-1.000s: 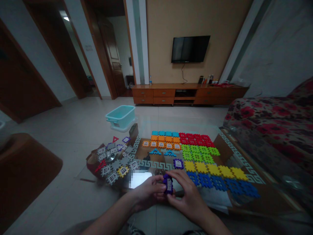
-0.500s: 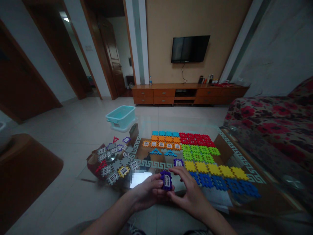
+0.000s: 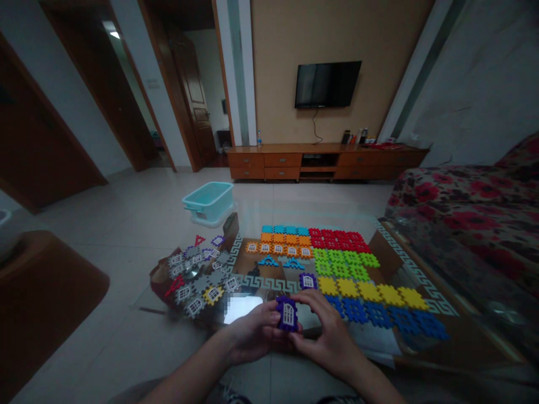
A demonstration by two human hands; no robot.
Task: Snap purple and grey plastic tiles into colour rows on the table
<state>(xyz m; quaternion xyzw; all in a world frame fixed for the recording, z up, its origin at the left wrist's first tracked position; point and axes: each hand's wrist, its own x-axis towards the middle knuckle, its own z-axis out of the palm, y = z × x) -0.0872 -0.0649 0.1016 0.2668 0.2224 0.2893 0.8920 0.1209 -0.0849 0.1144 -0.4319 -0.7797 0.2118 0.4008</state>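
Note:
A purple building tile [image 3: 287,314] with a white arched window stands upright between my hands, above the near edge of the glass table [image 3: 269,289]. My left hand [image 3: 256,330] grips its left side, fingers closed on it. On the right side, my right hand [image 3: 322,328] holds it with thumb below and fingers at the top edge. Another purple window tile [image 3: 309,281] lies flat just beyond my right hand. Beside it run rows of yellow tiles [image 3: 368,291] and blue tiles [image 3: 381,315].
Green tiles [image 3: 343,264], red tiles [image 3: 339,239], orange tiles [image 3: 278,250] and light-blue tiles [image 3: 285,230] lie in rows farther back. A loose heap of grey tiles [image 3: 205,279] is at the left. A turquoise bin [image 3: 210,203] stands beyond the table; a flowered sofa [image 3: 458,196] is at right.
The purple tile in my hands has turned and shifted very slightly. My right-hand fingers have moved a little closer to its top edge. The tiles on the table look unchanged.

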